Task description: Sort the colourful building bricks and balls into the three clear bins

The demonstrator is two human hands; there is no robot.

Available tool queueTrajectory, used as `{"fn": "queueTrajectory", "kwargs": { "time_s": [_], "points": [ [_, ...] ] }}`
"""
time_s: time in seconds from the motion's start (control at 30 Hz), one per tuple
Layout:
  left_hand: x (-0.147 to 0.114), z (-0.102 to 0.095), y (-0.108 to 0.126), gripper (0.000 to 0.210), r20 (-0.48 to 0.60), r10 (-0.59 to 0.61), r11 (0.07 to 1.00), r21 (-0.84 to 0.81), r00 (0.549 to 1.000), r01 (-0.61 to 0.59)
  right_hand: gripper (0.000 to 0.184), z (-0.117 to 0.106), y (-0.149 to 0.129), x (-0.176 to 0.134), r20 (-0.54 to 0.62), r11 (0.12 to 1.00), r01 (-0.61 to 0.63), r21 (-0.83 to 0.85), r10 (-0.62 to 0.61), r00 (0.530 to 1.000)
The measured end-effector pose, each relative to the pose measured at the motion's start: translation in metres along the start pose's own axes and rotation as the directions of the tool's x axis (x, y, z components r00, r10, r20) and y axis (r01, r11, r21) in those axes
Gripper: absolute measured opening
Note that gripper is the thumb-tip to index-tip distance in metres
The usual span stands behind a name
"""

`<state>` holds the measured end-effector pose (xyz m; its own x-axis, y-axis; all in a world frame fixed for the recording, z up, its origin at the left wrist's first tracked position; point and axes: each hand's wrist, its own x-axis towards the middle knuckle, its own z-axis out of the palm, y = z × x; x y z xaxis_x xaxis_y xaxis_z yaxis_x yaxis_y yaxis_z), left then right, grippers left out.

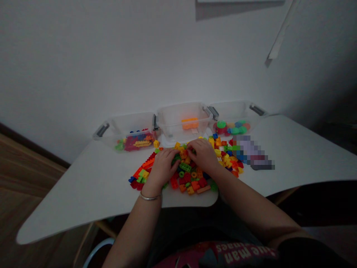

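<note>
A heap of colourful plastic toy building bricks (186,178) lies on the white table, and both hands reach into it. My left hand (164,163) is at the heap's left side, thumb and fingers apart with green bricks showing between them. It wears a bracelet (150,197) at the wrist. My right hand (205,154) comes in from the right, its fingers curled and closed near the thumb. Small yellow and orange bricks (183,153) sit right at its fingertips; what it grips is too small to make out.
Behind the heap, against the wall, stand three clear plastic boxes: the left box (119,123) with mixed bricks, the middle box (170,118) with an orange piece, the right box (237,108) with round pieces. A pixelated item (252,152) lies right of the heap. The white table (97,186) has a curved front edge.
</note>
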<state>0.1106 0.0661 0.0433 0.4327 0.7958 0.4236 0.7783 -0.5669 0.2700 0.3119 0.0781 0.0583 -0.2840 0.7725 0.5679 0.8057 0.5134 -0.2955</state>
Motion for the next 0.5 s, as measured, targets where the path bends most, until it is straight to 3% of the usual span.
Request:
{"fn": "queueTrajectory", "kwargs": {
  "time_s": [0.13, 0.23, 0.33, 0.4, 0.5],
  "points": [
    [0.0, 0.001, -0.001, 0.029, 0.0, -0.002, 1.0, 0.005, 1.0, 0.002, 0.01, -0.014, 0.008, -0.002, -0.058, 0.991, -0.097, -0.089, 0.092, 0.994],
    [-0.001, 0.002, -0.002, 0.029, 0.004, -0.004, 1.0, 0.009, 1.0, 0.004, 0.011, -0.02, 0.018, -0.004, 0.001, 0.978, -0.145, -0.15, 0.147, 0.989],
    [-0.001, 0.002, -0.002, 0.029, 0.007, -0.003, 1.0, 0.011, 1.0, 0.003, 0.012, -0.025, 0.03, -0.006, 0.056, 0.986, -0.149, -0.074, 0.154, 0.987],
    [-0.001, 0.002, -0.002, 0.029, 0.01, -0.005, 1.0, 0.014, 1.0, 0.005, 0.017, -0.033, 0.039, -0.008, 0.028, 0.985, -0.173, -0.022, 0.173, 0.984],
    [-0.002, 0.001, -0.002, 0.029, 0.012, -0.003, 1.0, 0.018, 1.0, 0.003, 0.022, -0.049, 0.054, -0.014, 0.009, 0.966, -0.246, -0.085, 0.248, 0.969]
  ]
}}
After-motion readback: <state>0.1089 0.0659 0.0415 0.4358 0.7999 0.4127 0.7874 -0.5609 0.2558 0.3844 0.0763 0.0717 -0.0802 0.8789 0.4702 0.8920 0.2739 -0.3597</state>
